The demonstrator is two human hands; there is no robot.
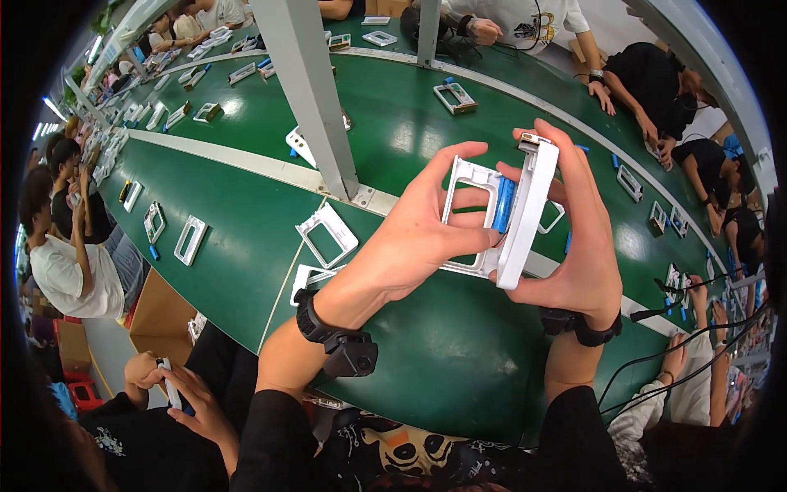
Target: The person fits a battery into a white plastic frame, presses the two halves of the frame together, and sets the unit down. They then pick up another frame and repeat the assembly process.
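My left hand (pixel 414 221) is closed round a white plastic frame (pixel 474 170) with a large rounded window, its fingers showing through the opening. A blue cylindrical battery cell (pixel 504 203) lies along the frame's right side, and my left thumb reaches its lower end. My right hand (pixel 592 238) grips a long white casing part (pixel 530 209) by its ends, fingers at the top and thumb below. This part stands edge-on right beside the cell; whether it is joined to the frame I cannot tell. A small metal piece (pixel 531 140) shows at its top end.
Below my hands is a green conveyor belt (pixel 426 344), divided by a pale rail (pixel 238 160). A grey post (pixel 307 90) rises just beyond my left hand. White frames (pixel 328 234) lie nearby. Black cables (pixel 697 353) hang at right. Co-workers sit around, one close at lower left (pixel 197 410).
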